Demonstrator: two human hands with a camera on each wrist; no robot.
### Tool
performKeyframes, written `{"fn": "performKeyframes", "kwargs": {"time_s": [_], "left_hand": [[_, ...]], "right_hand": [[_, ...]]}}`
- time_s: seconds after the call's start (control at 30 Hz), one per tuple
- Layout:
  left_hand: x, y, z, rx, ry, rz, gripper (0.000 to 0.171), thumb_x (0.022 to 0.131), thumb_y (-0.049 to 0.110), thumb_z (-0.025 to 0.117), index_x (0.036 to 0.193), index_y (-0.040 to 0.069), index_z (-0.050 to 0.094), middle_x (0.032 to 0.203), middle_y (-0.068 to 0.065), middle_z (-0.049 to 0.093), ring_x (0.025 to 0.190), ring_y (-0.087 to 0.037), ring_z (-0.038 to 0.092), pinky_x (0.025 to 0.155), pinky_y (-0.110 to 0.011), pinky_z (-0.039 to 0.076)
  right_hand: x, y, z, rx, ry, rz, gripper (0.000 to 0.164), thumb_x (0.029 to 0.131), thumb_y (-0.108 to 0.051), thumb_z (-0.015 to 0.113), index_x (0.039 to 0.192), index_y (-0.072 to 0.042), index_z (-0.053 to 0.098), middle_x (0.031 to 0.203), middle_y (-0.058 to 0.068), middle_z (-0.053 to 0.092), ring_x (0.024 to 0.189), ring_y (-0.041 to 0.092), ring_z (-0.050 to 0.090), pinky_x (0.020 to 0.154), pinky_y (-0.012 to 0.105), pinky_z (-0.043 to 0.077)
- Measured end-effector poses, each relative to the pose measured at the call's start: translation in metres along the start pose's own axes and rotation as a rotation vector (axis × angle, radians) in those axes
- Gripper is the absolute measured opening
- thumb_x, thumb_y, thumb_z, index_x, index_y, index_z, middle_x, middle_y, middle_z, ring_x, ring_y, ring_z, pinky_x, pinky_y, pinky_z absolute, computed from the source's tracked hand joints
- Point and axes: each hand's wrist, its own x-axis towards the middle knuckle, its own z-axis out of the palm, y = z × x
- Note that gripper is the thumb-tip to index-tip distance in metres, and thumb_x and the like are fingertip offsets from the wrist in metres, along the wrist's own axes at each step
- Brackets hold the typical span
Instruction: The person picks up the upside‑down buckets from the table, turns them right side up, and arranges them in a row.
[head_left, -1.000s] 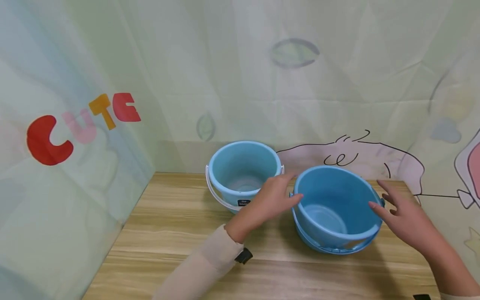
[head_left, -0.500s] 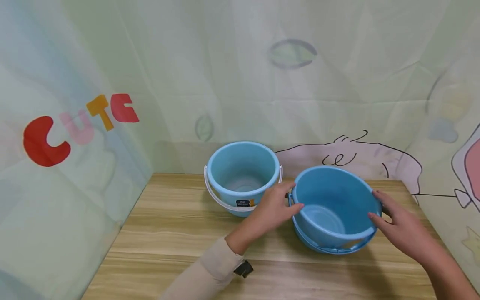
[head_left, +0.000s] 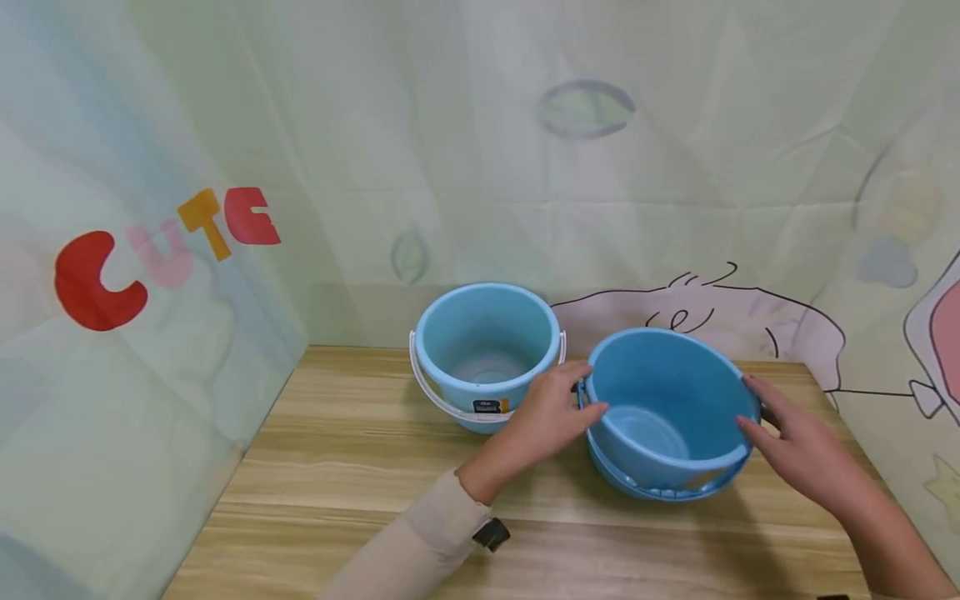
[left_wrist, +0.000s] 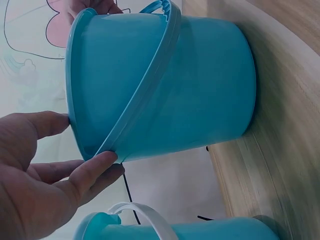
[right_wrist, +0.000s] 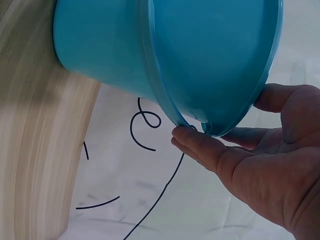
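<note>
A darker blue bucket [head_left: 652, 417] stands on the right of the table, its blue handle [left_wrist: 150, 80] hanging down against the near side. My left hand [head_left: 543, 417] grips its left rim, the thumb at the rim and the fingers by the handle's joint, as the left wrist view shows. On the opposite side my right hand [head_left: 798, 446] holds the right rim between thumb and fingers. Whether the bucket's base touches the table cannot be told. Left of it sits a lighter blue bucket [head_left: 457, 387] with a white handle [head_left: 427, 387] and a dark label.
The wood-grain table [head_left: 337, 500] reaches back to a printed cloth backdrop [head_left: 465, 150]. Another cloth side with the letters CUTE rises along the left edge. The lighter bucket stands close beside my left hand.
My right hand has moved left from beside the darker bucket and taken hold of its rim. My left fingers have closed on the other side. The darker bucket has shifted up slightly in view.
</note>
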Motion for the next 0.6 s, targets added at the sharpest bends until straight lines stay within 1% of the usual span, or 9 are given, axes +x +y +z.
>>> {"fn": "performKeyframes", "kwargs": {"time_s": [0.2,0.33,0.47,0.6], "left_hand": [[0.005,-0.003,0.004,-0.024,0.016,0.025,0.054,0.094,0.024,0.075,0.14,-0.001,0.06,0.142,-0.011,0.063,0.128,-0.019,0.061,0.103,-0.031,0.054],[0.008,-0.004,0.006,-0.045,0.022,0.038,0.056,0.094,0.024,0.075,0.142,0.0,0.059,0.144,-0.011,0.062,0.129,-0.019,0.061,0.102,-0.031,0.055],[0.011,-0.004,0.007,-0.058,0.036,0.027,0.056,0.094,0.023,0.076,0.143,0.002,0.058,0.145,-0.012,0.061,0.133,-0.02,0.059,0.103,-0.032,0.054],[0.014,-0.005,0.008,-0.077,0.044,0.014,0.056,0.094,0.021,0.076,0.143,0.001,0.058,0.145,-0.013,0.061,0.133,-0.022,0.058,0.104,-0.034,0.054]], "right_hand": [[0.005,0.001,-0.001,0.011,-0.005,0.012,0.069,0.111,-0.026,0.047,0.162,0.006,0.013,0.155,0.045,0.026,0.132,0.071,0.036,0.091,0.074,0.046],[0.009,0.002,0.0,0.029,0.006,-0.015,0.069,0.111,-0.024,0.047,0.161,0.008,0.014,0.155,0.046,0.026,0.131,0.072,0.036,0.091,0.073,0.047],[0.015,0.003,-0.001,0.025,0.019,-0.039,0.069,0.11,-0.024,0.049,0.16,0.01,0.015,0.154,0.046,0.027,0.13,0.073,0.037,0.09,0.072,0.048],[0.02,0.002,-0.002,0.022,0.015,-0.034,0.071,0.109,-0.025,0.052,0.159,0.011,0.017,0.153,0.047,0.029,0.129,0.072,0.038,0.088,0.07,0.05]]}}
